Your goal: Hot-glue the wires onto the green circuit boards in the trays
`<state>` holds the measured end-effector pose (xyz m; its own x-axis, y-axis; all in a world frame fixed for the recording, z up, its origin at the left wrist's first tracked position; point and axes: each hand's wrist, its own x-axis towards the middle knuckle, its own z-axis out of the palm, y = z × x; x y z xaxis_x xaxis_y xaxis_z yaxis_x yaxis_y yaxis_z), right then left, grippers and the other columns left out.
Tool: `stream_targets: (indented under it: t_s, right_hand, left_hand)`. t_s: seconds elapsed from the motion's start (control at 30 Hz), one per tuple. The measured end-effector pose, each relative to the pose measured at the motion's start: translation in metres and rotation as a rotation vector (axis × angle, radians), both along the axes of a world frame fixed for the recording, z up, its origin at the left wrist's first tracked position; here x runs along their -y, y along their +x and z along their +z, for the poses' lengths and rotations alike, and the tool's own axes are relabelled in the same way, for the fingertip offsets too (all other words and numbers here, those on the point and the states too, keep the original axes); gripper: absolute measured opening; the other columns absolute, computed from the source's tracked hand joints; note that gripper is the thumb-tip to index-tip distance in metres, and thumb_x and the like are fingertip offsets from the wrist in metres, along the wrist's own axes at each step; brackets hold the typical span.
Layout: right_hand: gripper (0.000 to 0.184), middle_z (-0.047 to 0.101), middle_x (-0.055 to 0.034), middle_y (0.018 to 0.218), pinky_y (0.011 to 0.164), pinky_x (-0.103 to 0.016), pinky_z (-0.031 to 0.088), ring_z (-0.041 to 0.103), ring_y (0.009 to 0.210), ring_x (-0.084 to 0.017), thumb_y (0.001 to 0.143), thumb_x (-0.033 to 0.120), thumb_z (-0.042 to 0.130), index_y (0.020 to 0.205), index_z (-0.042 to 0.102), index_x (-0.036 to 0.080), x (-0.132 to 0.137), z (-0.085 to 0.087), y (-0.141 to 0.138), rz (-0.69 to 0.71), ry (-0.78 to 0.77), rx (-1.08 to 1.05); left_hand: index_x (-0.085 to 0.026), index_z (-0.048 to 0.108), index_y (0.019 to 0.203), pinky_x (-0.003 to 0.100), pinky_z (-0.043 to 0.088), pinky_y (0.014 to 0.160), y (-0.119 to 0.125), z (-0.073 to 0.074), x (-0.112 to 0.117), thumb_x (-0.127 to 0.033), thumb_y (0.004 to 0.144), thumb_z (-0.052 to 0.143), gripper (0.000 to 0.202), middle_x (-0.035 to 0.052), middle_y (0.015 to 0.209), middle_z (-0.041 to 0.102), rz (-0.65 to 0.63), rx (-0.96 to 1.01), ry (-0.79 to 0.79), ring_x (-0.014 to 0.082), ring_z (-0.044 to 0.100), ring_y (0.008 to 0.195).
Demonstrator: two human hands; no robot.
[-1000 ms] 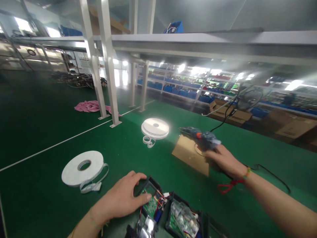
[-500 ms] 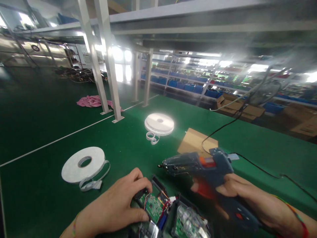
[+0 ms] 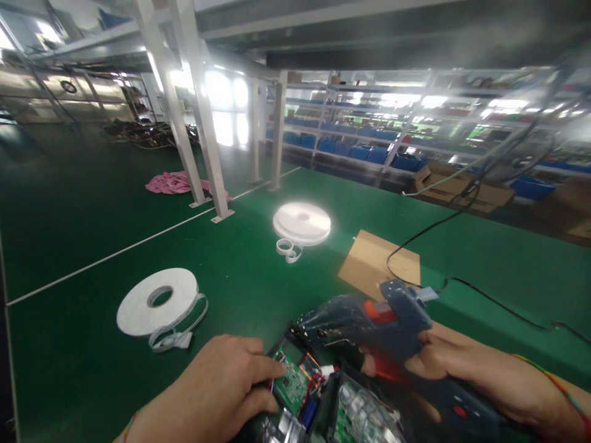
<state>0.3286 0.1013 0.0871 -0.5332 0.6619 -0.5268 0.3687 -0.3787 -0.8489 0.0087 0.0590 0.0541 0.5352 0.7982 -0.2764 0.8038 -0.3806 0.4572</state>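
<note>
My right hand point(image 3: 455, 369) grips a dark blue hot glue gun point(image 3: 369, 323) with an orange trigger; its nozzle points left and hovers just above an opened black device point(image 3: 323, 397). Inside the device I see a green circuit board point(image 3: 290, 381) with red wires. My left hand point(image 3: 217, 391) rests on the device's left edge, fingertips touching the circuit board. The gun's black cord point(image 3: 484, 298) trails off to the right across the green table point(image 3: 231, 295).
A flat white tape roll point(image 3: 157, 301) lies at the left, and another white tape roll point(image 3: 302, 221) lies farther back. A cardboard piece point(image 3: 369, 261) sits behind the gun. White posts point(image 3: 203, 141) stand at the back, with a pink cloth point(image 3: 173, 183) beside them.
My right hand lifted the glue gun off the cardboard and brought it down and left to the open device. The left hand stayed on the device, shifting slightly.
</note>
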Motion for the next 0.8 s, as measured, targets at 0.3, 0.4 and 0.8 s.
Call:
stream_targets:
  t_s: [0.3, 0.4, 0.8]
  right_hand:
    - [0.037, 0.068, -0.0039, 0.089, 0.047, -0.018, 0.045, 0.056, 0.056, -0.009, 0.072, 0.041, 0.071, 0.101, 0.070, 0.018, -0.014, -0.010, -0.006, 0.107, -0.119, -0.010]
    - [0.033, 0.065, -0.0016, 0.081, 0.047, -0.017, 0.043, 0.054, 0.055, -0.009, 0.075, 0.041, 0.070, 0.098, 0.070, 0.018, -0.015, -0.008, -0.009, 0.158, -0.096, -0.011]
    - [0.035, 0.065, -0.0015, 0.081, 0.049, -0.020, 0.043, 0.052, 0.053, -0.008, 0.080, 0.051, 0.066, 0.088, 0.069, 0.018, -0.018, -0.002, -0.022, 0.240, 0.013, 0.108]
  left_hand:
    - [-0.035, 0.074, 0.105, 0.029, 0.042, 0.064, -0.006, -0.006, 0.002, -0.040, 0.097, 0.055, 0.022, 0.0015, 0.082, 0.071, -0.001, 0.159, 0.060, 0.0187, 0.065, 0.072]
    - [-0.035, 0.074, 0.107, 0.028, 0.042, 0.064, -0.005, -0.006, 0.002, -0.039, 0.097, 0.054, 0.022, 0.0015, 0.083, 0.071, -0.003, 0.155, 0.065, 0.0184, 0.065, 0.072]
    - [-0.037, 0.069, 0.111, 0.032, 0.036, 0.062, -0.001, -0.001, 0.001, -0.037, 0.099, 0.052, 0.021, 0.0006, 0.089, 0.069, -0.077, -0.080, 0.057, 0.0219, 0.064, 0.077]
